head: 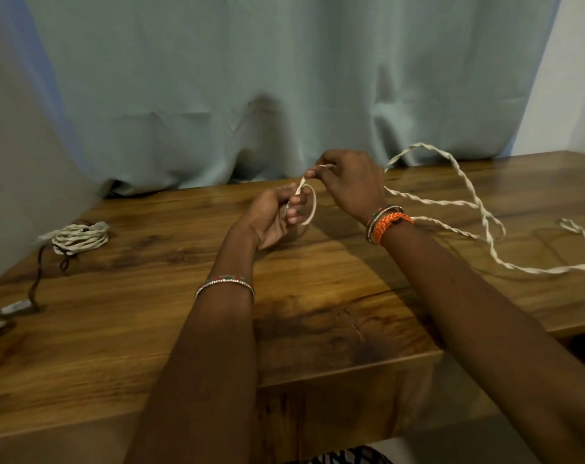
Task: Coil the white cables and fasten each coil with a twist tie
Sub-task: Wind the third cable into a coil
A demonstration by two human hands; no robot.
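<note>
Head view, left hand [277, 216]: fingers curled round a small first loop [309, 205] of the white twisted cable [465, 202].
Right hand [349, 182]: pinches the cable just above that loop.
Loose cable: trails right of the grip across the wooden table [318, 313].
Finished coil [81, 237]: well left of the grip, a dark twist tie [65, 259] round it.

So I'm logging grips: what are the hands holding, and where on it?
Both hold the white cable near its end: the left hand grips a small first loop, the right hand pinches the strand just above.
</note>
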